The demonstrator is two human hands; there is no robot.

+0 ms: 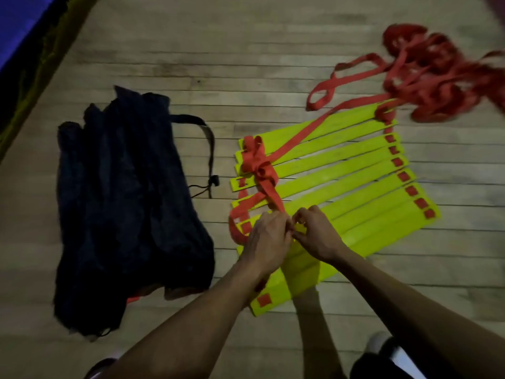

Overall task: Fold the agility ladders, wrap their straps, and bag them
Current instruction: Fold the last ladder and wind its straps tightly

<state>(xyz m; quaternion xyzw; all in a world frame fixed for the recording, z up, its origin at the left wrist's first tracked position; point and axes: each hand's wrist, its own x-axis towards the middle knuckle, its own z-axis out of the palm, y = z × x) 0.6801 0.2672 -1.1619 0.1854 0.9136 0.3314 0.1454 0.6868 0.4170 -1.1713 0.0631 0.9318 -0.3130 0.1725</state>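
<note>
Red strap (269,184), limp and tangle-prone beside the stiff yellow rungs (341,170), seems pinched by curled fingers of both left hand (269,236) and right hand (314,233).

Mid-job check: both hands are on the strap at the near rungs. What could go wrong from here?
1. The tangled heap of red webbing strap at far right looks attached to the yellow-green flat plastic rungs; pulling may tighten knots.
2. The red strap loops bunched on the rungs' left ends could snag stacking.
3. The left hand and right hand pinch one spot, so loose rungs may fan out.
</note>
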